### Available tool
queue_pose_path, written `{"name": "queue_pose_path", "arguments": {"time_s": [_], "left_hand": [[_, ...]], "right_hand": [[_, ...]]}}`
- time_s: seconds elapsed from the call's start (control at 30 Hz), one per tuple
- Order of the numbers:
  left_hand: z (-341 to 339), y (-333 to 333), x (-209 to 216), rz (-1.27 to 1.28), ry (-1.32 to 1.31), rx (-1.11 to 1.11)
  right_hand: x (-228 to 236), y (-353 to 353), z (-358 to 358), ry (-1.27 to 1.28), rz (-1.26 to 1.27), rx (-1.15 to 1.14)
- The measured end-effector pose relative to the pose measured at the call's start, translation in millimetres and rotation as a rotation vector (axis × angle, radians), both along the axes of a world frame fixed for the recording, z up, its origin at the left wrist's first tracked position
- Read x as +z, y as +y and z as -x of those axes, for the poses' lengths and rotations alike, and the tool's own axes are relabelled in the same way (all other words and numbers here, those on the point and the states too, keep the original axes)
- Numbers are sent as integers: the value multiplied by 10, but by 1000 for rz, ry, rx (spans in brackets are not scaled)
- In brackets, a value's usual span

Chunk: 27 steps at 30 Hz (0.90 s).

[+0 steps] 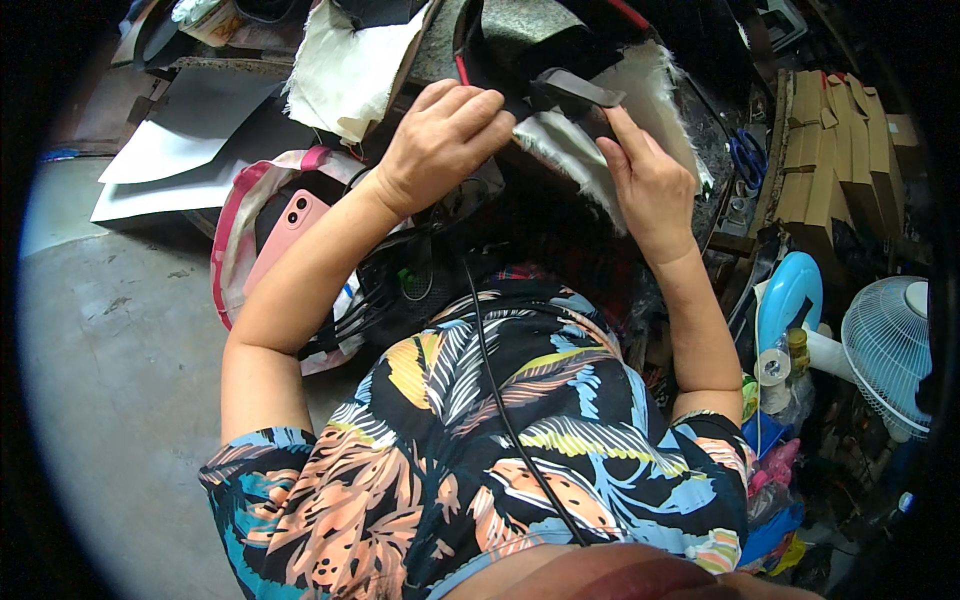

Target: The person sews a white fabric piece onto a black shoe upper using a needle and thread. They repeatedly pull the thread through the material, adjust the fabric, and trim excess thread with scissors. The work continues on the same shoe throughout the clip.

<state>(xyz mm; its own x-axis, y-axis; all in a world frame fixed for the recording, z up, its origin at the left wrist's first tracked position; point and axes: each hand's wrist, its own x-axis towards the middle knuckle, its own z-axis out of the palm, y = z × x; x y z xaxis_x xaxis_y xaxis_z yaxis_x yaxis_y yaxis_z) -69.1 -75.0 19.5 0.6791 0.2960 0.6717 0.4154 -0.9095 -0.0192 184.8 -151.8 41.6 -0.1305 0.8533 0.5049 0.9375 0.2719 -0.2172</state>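
Observation:
Black material with a red edge (461,68) runs up from my left hand (450,135), whose fingers are curled closed on its lower end. Across from it, my right hand (650,180) has the index fingertip against a flat grey strip (582,88) with a rounded end; its other fingers are curled underneath and partly hidden. Between and behind both hands lies white fabric with frayed edges (570,150), backed by dark material. Another frayed white piece (350,70) hangs off the worktop left of my left hand.
A bag with a pink rim (228,240) holds a pink phone (285,235) beside my left forearm. White sheets (185,140) lie at the left. Blue-handled scissors (747,160), cardboard boxes (835,150) and a white fan (890,340) stand at the right. A black cable (490,370) crosses my shirt.

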Motion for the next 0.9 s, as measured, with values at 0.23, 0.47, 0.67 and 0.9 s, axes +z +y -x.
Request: {"name": "queue_pose_path", "arguments": {"time_s": [0.23,0.47,0.67,0.9], "left_hand": [[-144,106,-116,3,79,-40],[-228,241,-99,-55,21,-11],[-177,250,-134,33,68,24],[-157,292,-137,213,-68,34]], "right_hand": [[220,52,-146,238,4,126],[41,74,-85,231,163,-77],[172,10,-278,335,19,54],[98,59,20,96,105,62]]}}
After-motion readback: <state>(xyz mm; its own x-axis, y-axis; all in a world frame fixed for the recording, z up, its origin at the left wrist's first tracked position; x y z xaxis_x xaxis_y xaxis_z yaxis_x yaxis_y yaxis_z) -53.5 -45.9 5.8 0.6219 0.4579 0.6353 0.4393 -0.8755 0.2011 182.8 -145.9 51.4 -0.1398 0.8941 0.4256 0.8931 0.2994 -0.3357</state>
